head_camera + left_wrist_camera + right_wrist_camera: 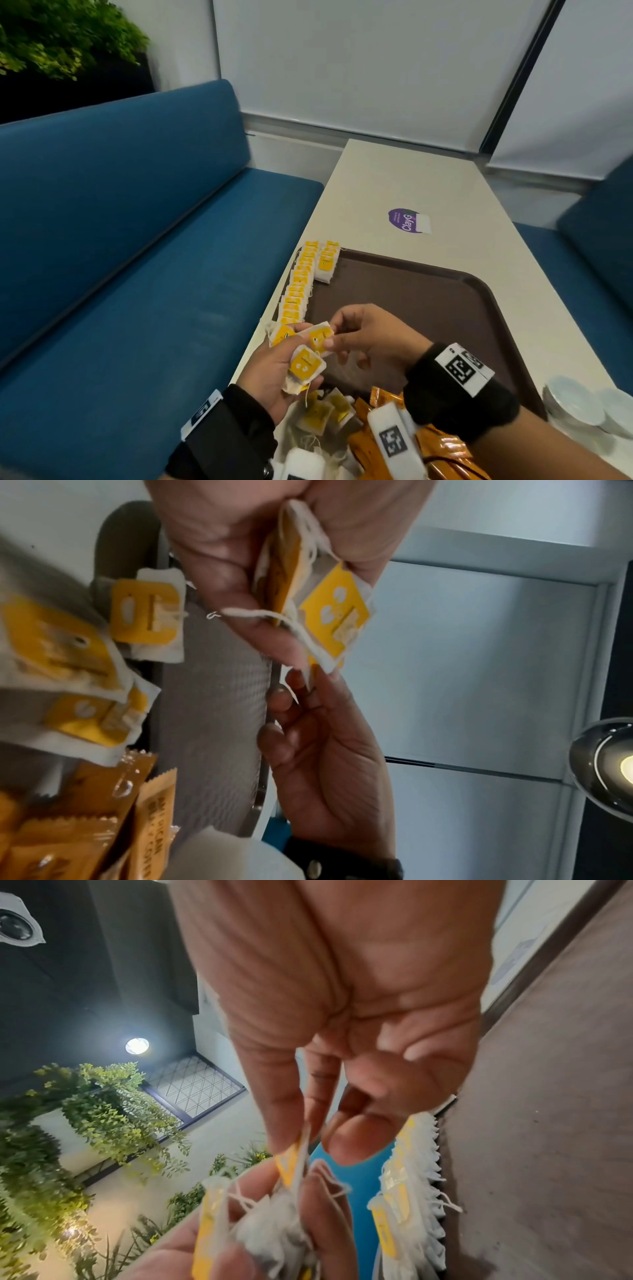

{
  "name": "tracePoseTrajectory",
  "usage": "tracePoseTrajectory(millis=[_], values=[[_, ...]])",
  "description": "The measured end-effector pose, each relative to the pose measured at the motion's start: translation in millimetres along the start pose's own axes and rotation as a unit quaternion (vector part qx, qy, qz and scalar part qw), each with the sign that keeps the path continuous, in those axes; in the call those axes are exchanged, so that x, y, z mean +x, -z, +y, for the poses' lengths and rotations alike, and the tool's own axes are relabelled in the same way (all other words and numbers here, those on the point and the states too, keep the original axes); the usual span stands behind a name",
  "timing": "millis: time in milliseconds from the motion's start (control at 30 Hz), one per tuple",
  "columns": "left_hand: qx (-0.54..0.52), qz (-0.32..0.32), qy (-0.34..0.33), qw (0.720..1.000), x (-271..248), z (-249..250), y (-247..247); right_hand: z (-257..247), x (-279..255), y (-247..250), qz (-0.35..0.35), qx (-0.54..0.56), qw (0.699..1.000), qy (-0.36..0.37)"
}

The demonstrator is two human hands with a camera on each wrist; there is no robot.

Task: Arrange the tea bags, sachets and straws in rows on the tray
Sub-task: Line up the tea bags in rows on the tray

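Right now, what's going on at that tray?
A person is sorting tea bags. The left hand holds a small bunch of tea bags, and the right hand pinches one tea bag out of it. A row of tea bags already lines the brown tray. Orange sachets wait nearby.

Blue bench (137, 205) — white table (394, 178), blinds (359, 61)

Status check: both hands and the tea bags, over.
Left hand holds a bunch of yellow-tagged tea bags. Right hand pinches one from it. One row lines brown plastic tray edge. Nothing blocking.
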State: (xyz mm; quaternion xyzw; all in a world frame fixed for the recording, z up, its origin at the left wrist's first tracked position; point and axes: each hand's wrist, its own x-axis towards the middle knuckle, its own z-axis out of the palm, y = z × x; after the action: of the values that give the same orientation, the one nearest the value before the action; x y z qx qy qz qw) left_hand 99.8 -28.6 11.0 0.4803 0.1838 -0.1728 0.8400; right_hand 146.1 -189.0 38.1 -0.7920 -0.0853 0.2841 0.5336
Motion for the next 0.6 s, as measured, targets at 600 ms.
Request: tracePoseTrajectory(millis=[600], values=[[0.013,-0.016,0.017,1.0,13,-7,24,3,125,43,0.215,-0.18,0.96,-0.019]])
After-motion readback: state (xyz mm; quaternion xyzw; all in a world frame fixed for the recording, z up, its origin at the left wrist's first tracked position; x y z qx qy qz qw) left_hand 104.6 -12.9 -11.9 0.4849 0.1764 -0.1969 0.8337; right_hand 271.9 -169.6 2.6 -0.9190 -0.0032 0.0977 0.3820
